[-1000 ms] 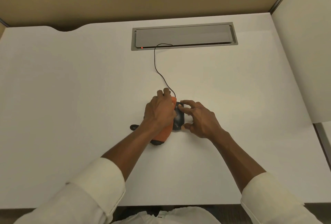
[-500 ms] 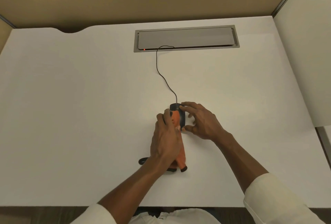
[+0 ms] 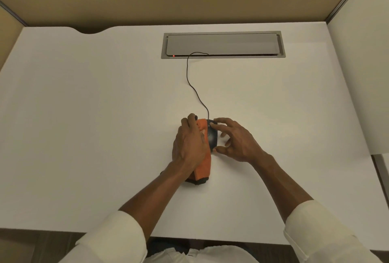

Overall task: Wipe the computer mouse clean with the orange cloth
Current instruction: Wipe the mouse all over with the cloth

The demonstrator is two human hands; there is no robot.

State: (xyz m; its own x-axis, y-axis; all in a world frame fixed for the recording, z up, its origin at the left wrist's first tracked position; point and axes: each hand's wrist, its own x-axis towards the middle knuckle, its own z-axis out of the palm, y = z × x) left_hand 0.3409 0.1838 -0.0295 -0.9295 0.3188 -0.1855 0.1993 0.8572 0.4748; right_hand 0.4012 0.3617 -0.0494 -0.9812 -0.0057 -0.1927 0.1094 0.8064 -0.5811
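Right at the centre of the frame I've got both hands on the job. My left hand (image 3: 190, 144) lies flat on the orange cloth (image 3: 203, 157), fingers closed down over it, pressing it against the left side of the black computer mouse (image 3: 212, 137). The cloth is folded into a long strip running from the mouse's nose down toward the lower part of the frame, its dark-edged end (image 3: 199, 181) poking out below my wrist and lying on the white tabletop (image 3: 84, 126). My right hand (image 3: 237, 140) is spread fairly wide, fingers curled; index fingertip on the mouse's front end, thumb tip touching its rear right edge, so I'm pinching it in place. The middle fingers hover just beside it, and I can't tell whether they make contact. The mouse's thin black cable (image 3: 190, 81) snakes up the frame to the grey cable hatch (image 3: 223, 44) set into the tabletop, where a small red light (image 3: 173, 55) glows at the hatch's lower left. Cream sleeves (image 3: 117, 239) show at the bottom corners.
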